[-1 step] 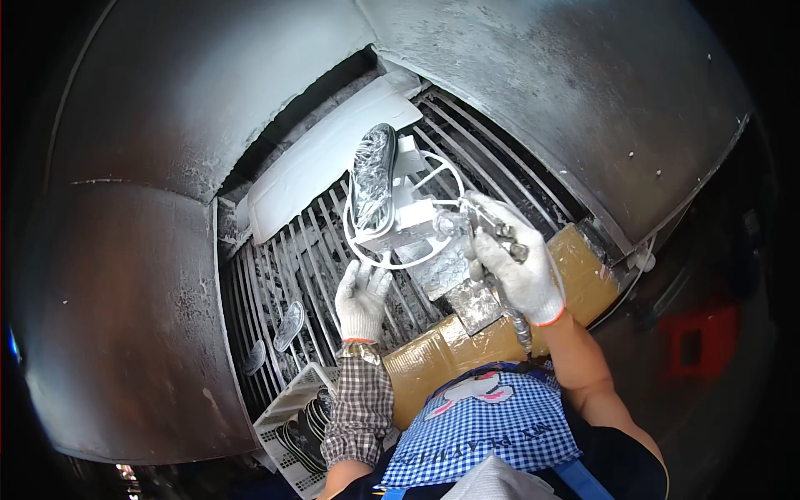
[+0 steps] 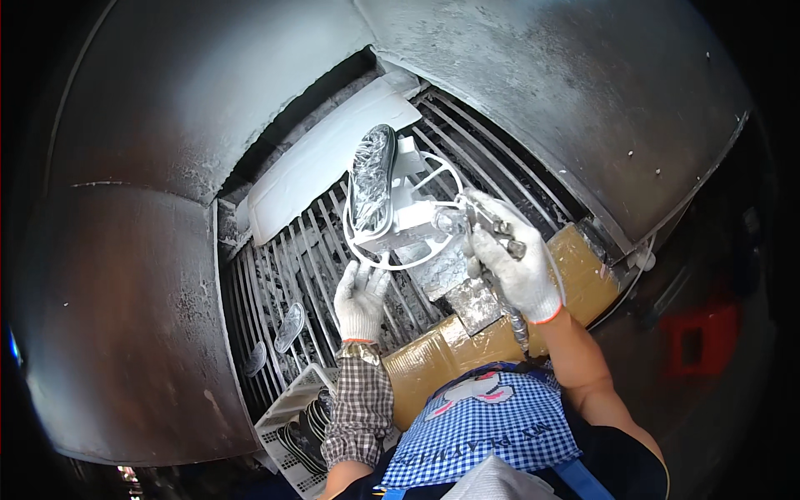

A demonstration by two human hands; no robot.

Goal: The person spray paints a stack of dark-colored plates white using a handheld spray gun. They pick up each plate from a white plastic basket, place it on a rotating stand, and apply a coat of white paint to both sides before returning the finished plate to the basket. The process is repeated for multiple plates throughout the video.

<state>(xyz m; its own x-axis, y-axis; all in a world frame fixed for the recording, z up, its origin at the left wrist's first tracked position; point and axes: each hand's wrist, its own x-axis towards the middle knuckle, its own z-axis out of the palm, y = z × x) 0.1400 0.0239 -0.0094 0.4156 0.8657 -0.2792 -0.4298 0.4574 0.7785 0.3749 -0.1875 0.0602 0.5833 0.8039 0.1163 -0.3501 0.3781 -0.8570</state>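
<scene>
- Closest in was a blue checked apron [image 2: 492, 425], with a white crate [image 2: 287, 417] just off to the left holding a few dark soles.
- A tape-wrapped tan ledge [image 2: 492, 346] ran across in front of the person, between the apron and the work.
- Left hand [image 2: 360, 296], white glove and checked sleeve, was up at the wire ring [image 2: 398, 258] of the stand, fingers spread and touching its lower edge, not really clamped on anything.
- Right hand [image 2: 517, 262], also gloved, was wrapped tight round a spray gun [image 2: 487, 225], nozzle right next to the stand.
- The sole [image 2: 372, 179] sat upright on that white stand, glossy and dark, just left of the gun.
- Under all that was a crusty metal grate [image 2: 292, 275], with two more soles [image 2: 288, 327] lying flat on it at the left.
- A white slab [image 2: 321, 162] lay behind the stand.
- Furthest back, grimy booth walls [image 2: 542, 75] closed everything in.
</scene>
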